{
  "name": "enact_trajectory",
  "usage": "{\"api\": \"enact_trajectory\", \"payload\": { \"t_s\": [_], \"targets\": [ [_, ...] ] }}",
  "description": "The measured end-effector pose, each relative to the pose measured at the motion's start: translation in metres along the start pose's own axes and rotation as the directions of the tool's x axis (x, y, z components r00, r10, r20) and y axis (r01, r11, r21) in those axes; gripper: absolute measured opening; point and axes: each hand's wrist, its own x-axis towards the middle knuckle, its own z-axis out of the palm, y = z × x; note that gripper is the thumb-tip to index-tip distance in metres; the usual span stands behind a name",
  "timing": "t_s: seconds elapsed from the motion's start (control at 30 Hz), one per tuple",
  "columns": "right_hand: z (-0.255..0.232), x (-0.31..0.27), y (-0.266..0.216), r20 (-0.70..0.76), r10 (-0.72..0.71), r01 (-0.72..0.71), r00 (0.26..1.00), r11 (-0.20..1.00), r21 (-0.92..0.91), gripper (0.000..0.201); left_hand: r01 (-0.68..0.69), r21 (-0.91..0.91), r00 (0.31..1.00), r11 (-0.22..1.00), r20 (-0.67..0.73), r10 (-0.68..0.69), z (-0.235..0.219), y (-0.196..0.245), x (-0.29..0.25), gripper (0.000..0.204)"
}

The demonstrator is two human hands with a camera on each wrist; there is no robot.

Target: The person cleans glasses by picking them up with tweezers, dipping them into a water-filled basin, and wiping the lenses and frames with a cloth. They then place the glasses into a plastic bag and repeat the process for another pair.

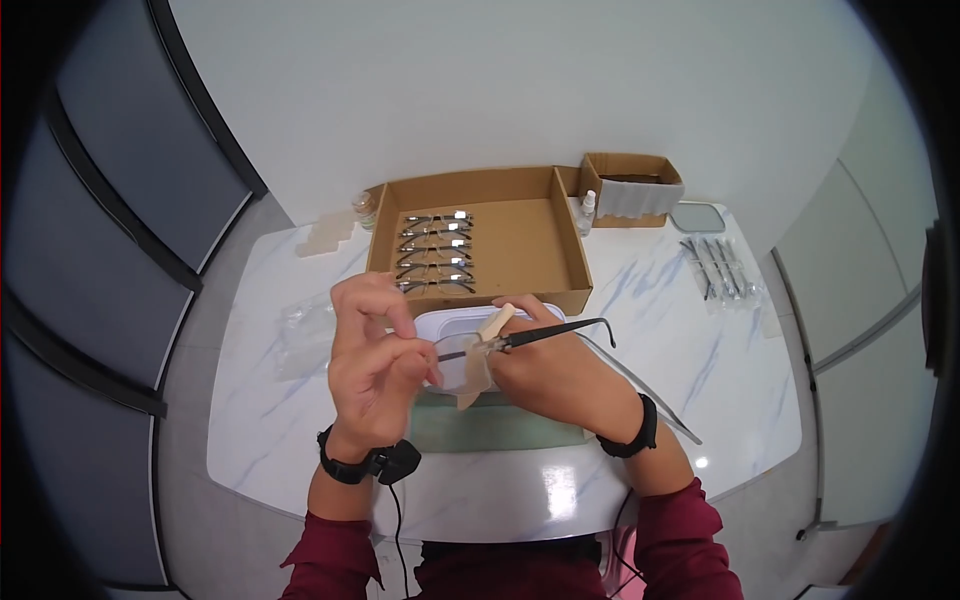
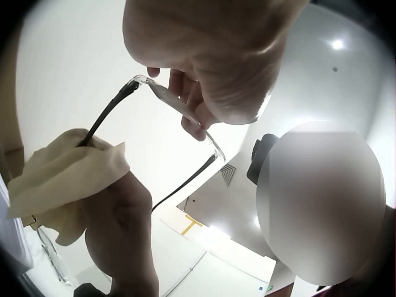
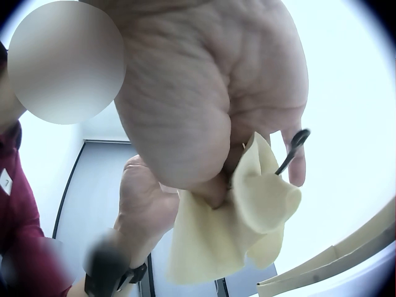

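In the head view, my left hand [image 1: 375, 365] pinches the front of a pair of glasses with dark temples [image 1: 545, 334]. A cream cloth [image 1: 478, 368] is gripped in my right hand [image 1: 565, 372], close to the hinge. From the left wrist view, the left hand [image 2: 210, 55] holds the frame at a lens [image 2: 173, 102], while the right hand [image 2: 120, 216] has the cloth [image 2: 74, 173] around one temple [image 2: 111, 111]. The right wrist view shows the cloth [image 3: 213, 241] bunched under the right hand [image 3: 210, 93], with a dark temple tip [image 3: 297, 141] sticking out.
A cardboard tray [image 1: 520, 240] with several glasses stands behind the hands. Below them are a white container [image 1: 435, 322] and a green mat [image 1: 500, 425]. Bagged glasses [image 1: 722, 268], a small box [image 1: 640, 215] and a spray bottle [image 1: 587, 212] are at right; plastic bags [image 1: 303, 340] lie left.
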Motion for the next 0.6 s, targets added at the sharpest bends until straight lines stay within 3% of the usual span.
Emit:
{"api": "enact_trajectory", "payload": {
  "t_s": [0.13, 0.33, 0.4, 0.43, 0.5, 0.53, 0.6],
  "targets": [
    [0.007, -0.003, 0.02, 0.117, 0.022, -0.013, 0.993, 0.997, -0.077, 0.008, -0.086, 0.062, 0.993, 0.994, -0.08, 0.091, -0.017, -0.002, 0.001, 0.042],
    [0.002, -0.001, 0.019, -0.066, 0.158, -0.14, 0.985, 0.964, 0.226, 0.007, -0.143, 0.194, 0.968, 0.97, -0.178, 0.178, -0.022, -0.004, -0.001, 0.044],
    [0.013, -0.008, 0.023, -0.167, 0.306, -0.226, 0.937, 0.898, 0.377, 0.009, -0.181, 0.218, 0.956, 0.959, -0.19, 0.223, -0.023, -0.006, -0.002, 0.043],
    [0.008, -0.008, 0.027, -0.171, 0.303, -0.222, 0.938, 0.9, 0.375, 0.009, -0.208, 0.203, 0.948, 0.957, -0.198, 0.249, -0.024, -0.008, -0.003, 0.039],
    [-0.013, -0.004, 0.031, 0.163, 0.286, -0.329, 0.944, 0.801, 0.501, 0.011, -0.242, 0.191, 0.937, 0.951, -0.208, 0.28, -0.025, -0.009, -0.004, 0.036],
    [-0.02, -0.002, 0.028, 0.158, 0.283, -0.324, 0.946, 0.803, 0.5, 0.011, -0.231, 0.199, 0.936, 0.952, -0.221, 0.273, -0.026, -0.008, -0.004, 0.034],
    [-0.032, 0.002, 0.024, 0.283, 0.33, -0.433, 0.901, 0.619, 0.656, 0.014, -0.225, 0.208, 0.934, 0.952, -0.233, 0.272, -0.026, -0.008, -0.004, 0.033]
  ]
}}
